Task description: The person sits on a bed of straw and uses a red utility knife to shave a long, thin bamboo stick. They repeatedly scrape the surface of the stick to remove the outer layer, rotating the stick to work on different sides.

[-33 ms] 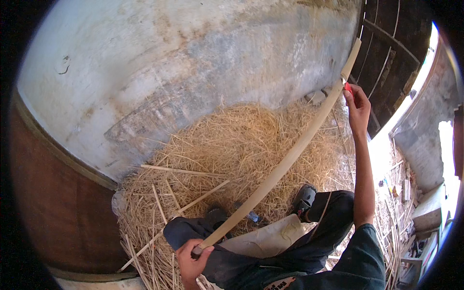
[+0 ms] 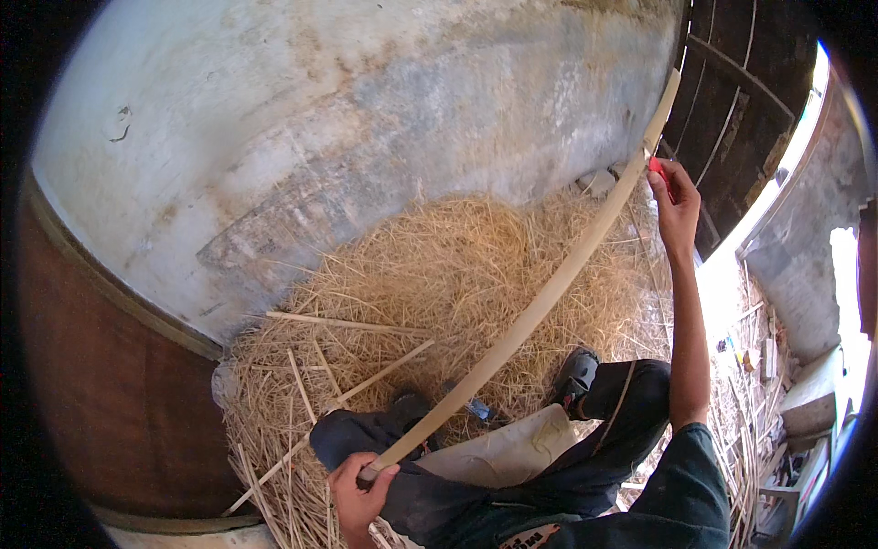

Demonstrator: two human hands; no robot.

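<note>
A long pale bamboo pole slants from my lap up to the far right, bowed by the lens. At its near end my left hand is closed round the bamboo, thumb on top, by my left knee. Out at arm's length, my right hand grips a red-handled knife. The knife's short blade meets the bamboo near a joint toward the far end. Much of the handle is hidden by my fingers.
Straw-like shavings and thin split sticks cover the floor around my feet. Across my lap lies a pale sheet. A stained wall stands ahead, with dark wooden boards at the far right and a brown panel at left.
The bamboo and my left hand have shifted slightly to the left. My right hand and the knife stay almost where they were, with the blade still at the joint.
</note>
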